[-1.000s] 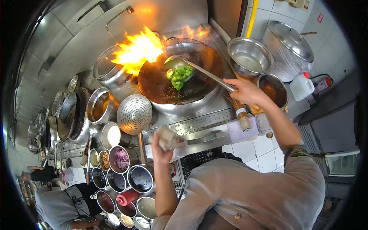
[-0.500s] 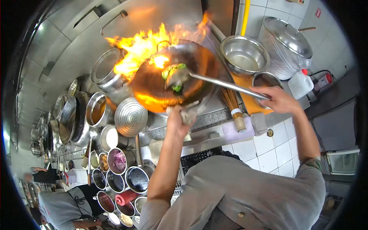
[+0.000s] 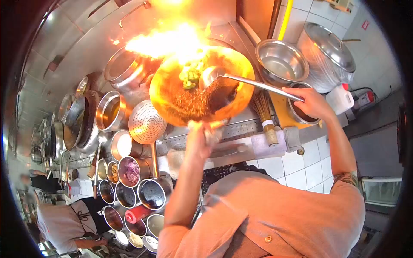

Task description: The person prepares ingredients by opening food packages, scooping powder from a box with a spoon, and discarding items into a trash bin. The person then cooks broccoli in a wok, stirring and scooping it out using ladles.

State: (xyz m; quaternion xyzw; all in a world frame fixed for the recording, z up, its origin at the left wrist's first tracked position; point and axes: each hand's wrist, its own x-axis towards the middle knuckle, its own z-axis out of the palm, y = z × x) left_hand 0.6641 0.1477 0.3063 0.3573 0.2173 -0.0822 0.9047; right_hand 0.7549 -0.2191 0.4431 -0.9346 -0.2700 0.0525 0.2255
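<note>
My left hand [image 3: 201, 139] is closed on a pale cloth at the near rim of a large wok [image 3: 172, 109]. Green food [image 3: 191, 74] lies inside the wok, toward its far side, beside tall bright flames [image 3: 172, 41]. With my right hand [image 3: 310, 102] I grip the handle end of a long metal ladle [image 3: 258, 84]. The ladle's bowl is in the wok, just right of the green food.
A perforated strainer [image 3: 147, 121] and several pots of ingredients [image 3: 130, 172] stand left. At the right are a steel bowl [image 3: 282, 60], bamboo brush [image 3: 264, 116], lidded pot [image 3: 329, 47] and white jug [image 3: 340, 99]. Another person [image 3: 64, 219] stands lower left.
The flames are larger and brighter, casting orange light on the shirt and wok. The wok's inside is tilted more into view, and the ladle's bowl has shifted right of the green food.
</note>
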